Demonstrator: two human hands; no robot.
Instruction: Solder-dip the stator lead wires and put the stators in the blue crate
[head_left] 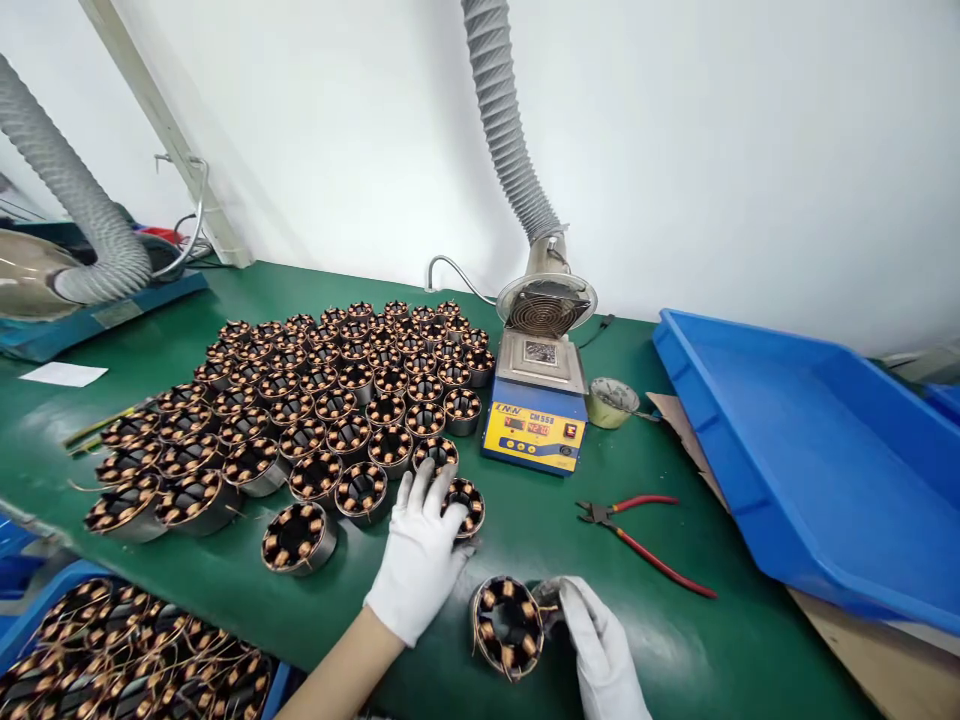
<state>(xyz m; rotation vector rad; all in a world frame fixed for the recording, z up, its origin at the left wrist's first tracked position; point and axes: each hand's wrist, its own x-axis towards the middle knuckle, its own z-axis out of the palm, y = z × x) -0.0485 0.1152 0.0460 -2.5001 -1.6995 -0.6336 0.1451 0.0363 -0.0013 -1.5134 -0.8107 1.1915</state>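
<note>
My left hand (421,560), in a white glove with greyed fingertips, rests on a copper-wound ring (463,508) at the near right edge of a large group of such rings (349,436). Its fingers are spread, with the thumb over that ring. Lower down, another wound ring (508,628) stands on the green table. My right hand (592,635), also gloved, pinches a copper wire end at the right side of this ring. Red-handled cutters (649,540) lie with their handles spread, above and right of my right hand.
A blue and yellow solder pot (534,425) stands behind, under a grey duct (499,90). Beside it is a small cup (611,403). A big blue tray (817,450) fills the right; a blue bin of rings (281,690) sits lower left.
</note>
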